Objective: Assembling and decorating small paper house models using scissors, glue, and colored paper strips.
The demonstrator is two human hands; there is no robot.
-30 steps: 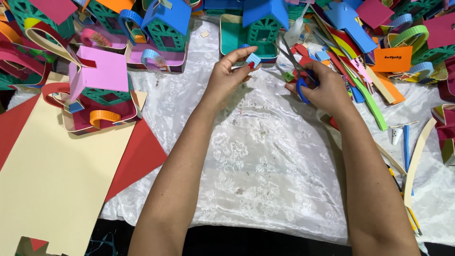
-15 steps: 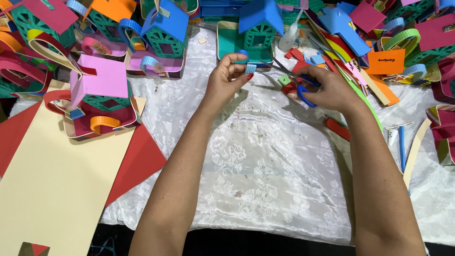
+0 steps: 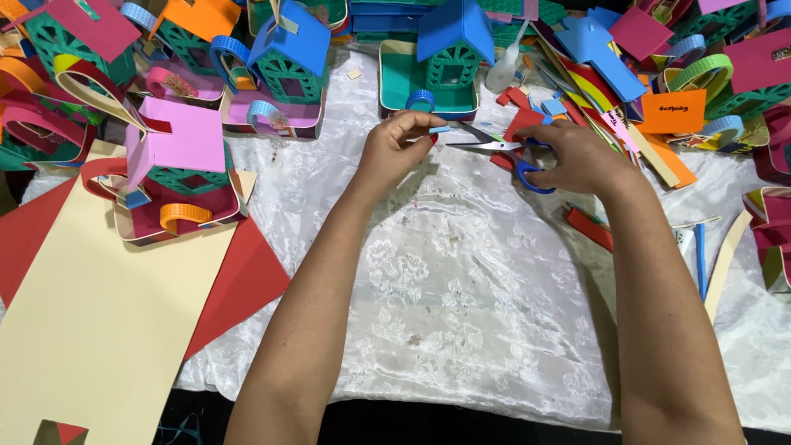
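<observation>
A small light-blue foam scrap is pinched between the thumb and fingertips of the left hand, held just above the white embroidered cloth. The hand is curled nearly closed around that bit, nothing else gripped. Blue-handled scissors are held in the right hand, fingers hooked through the loops, blades parted a little and pointed left at the scrap, tips just beside it.

Compared with half a second back, both hands have been drawn slightly toward the body, away from the blue-roofed paper house on its teal tray. The scissors, which were tucked closer under the right hand before, are now stuck out further toward the left hand, blades more clearly seen. A second ago the scrap was held up higher and the scissors were mostly hidden.

Everything else looks unmoved: the pink-roofed house off to the left, the cream sheet lying over the red sheet, an orange card and a heap of coloured foam strips near the right hand, plus a glue bottle beside the blue-roofed house.
</observation>
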